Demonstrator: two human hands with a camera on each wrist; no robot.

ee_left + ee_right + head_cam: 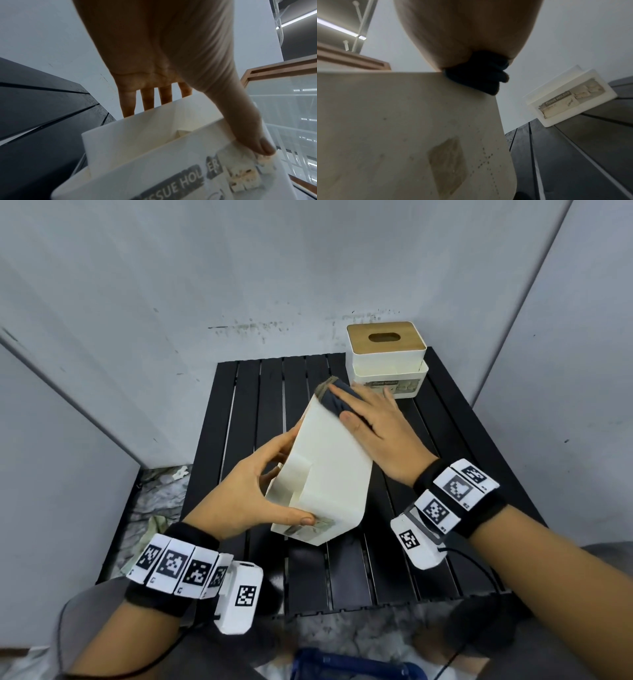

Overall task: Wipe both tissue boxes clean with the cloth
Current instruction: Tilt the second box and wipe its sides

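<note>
The left hand (pixel 253 491) grips the near end of a white tissue box (pixel 325 474) that is tipped up off the black slatted table (pixel 445 542), thumb on its label and fingers curled round the far side, while to its right the right hand (pixel 373 426) lies flat, fingers nearly straight, pressing the dark cloth (pixel 334 398) onto the box's upturned face near its far edge. Wiping of this box looks under way, with faint marks visible on it in the right wrist view; the second tissue box (pixel 387 359), wooden-lidded, stands upright at the far right of the table, and whether it has been wiped cannot be told
</note>
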